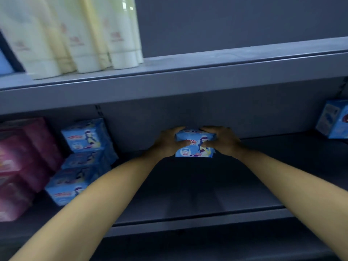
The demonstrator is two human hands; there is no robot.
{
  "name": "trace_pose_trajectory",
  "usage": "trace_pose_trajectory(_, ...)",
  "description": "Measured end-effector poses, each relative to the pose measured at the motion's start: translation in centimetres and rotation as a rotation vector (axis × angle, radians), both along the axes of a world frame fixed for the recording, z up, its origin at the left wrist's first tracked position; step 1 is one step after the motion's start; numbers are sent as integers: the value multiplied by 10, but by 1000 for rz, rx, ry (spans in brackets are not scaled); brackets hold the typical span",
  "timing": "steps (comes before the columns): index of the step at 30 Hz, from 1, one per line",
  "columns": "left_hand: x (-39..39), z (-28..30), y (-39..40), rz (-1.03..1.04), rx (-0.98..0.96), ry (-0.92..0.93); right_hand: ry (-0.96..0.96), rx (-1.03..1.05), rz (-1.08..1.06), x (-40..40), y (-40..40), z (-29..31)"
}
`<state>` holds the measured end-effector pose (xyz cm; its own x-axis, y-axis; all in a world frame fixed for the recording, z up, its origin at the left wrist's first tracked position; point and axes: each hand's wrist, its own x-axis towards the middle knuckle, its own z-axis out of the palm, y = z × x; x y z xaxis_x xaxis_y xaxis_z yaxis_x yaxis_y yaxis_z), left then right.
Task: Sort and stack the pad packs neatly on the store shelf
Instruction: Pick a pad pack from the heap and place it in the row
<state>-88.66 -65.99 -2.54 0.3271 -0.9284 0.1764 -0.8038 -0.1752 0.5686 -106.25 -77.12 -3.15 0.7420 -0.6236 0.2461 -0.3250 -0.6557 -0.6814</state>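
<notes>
while both bare arms reached deep into the grey metal lower shelf [188, 194], the left hand [166, 141] and right hand [223, 141] each curled round an end of one soft blue plastic pad pack [194, 146], held near the back wall. its long axis ran left to right, printed face toward me. three matching blue packs [82, 157] sat stacked at left, beside blurred pink packs [20, 162] i couldn't count. one blue box [334, 119] stood far right; several cream tubes [75, 34] lined the upper shelf.
</notes>
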Motion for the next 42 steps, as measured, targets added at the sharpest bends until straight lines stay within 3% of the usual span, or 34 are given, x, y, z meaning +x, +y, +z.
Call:
trace_pose_trajectory(22, 189, 39, 188, 240, -138, -87, 3, -322, 155, 205, 162, 49)
trace_pose_trajectory(28, 225, 22, 211, 301, -60, -21, 9, -266, 187, 245, 181, 33)
trace_pose_trajectory(42, 256, 6, 226, 303, -86, -41, 22, -234, 233, 282, 192, 17)
